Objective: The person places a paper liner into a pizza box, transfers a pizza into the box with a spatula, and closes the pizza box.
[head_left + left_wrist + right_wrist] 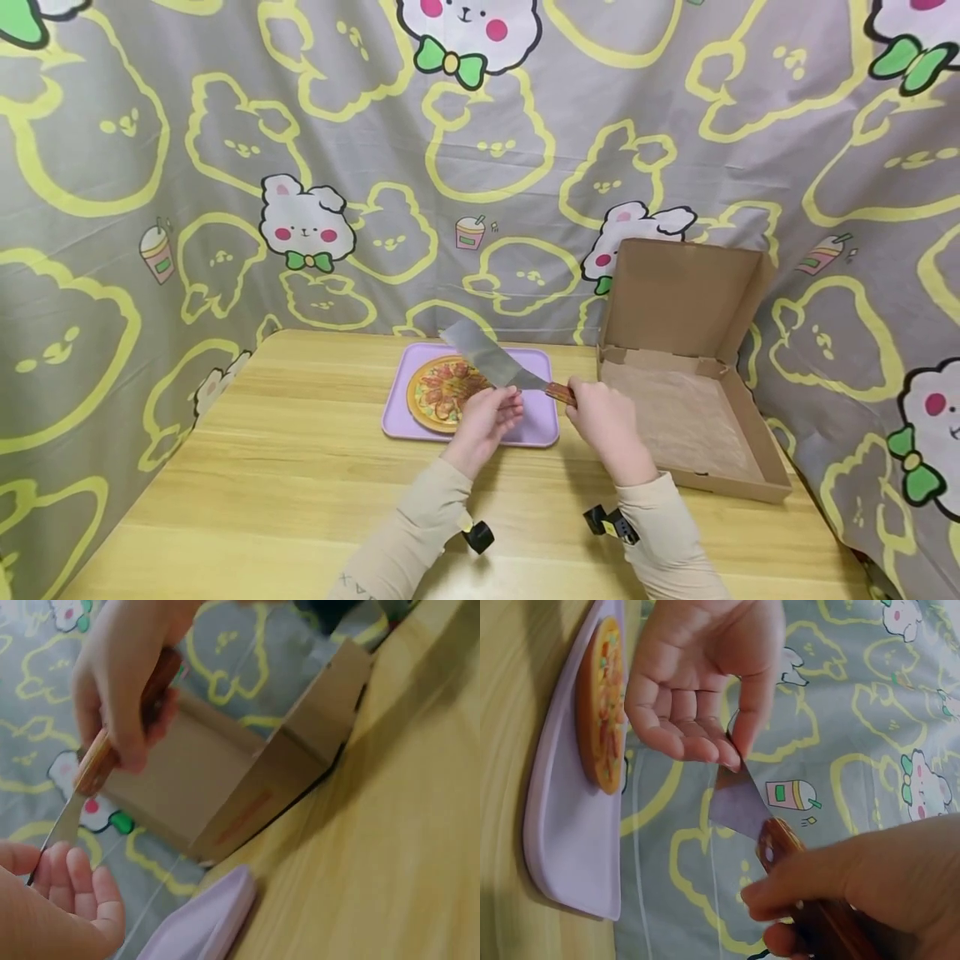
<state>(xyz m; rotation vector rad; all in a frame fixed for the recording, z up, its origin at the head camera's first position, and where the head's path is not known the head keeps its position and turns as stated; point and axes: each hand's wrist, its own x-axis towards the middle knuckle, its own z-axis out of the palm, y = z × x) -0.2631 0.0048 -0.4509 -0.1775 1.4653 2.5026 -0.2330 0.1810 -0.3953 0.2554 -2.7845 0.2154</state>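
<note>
The flat grey metal spatula blade [480, 354] looked shiny, its brown wooden handle [781, 841] glossy. The purple rectangular plastic tray [538, 423] looked smooth, the brown square cardboard box [675, 304] dull, the patterned grey cloth curtain [408, 158] wrinkly.

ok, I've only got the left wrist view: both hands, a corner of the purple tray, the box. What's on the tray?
Observer: A pizza, on the left part of the tray.

Operator: Is the spatula touching it?

Observer: Doesn't look like it. In the right wrist view, the visible part of the blade is raised clear of the pizza.

Operator: The floor of the box is hidden from me. Any food there?

Observer: None in the head view, just a wrinkled brown lining.
</note>
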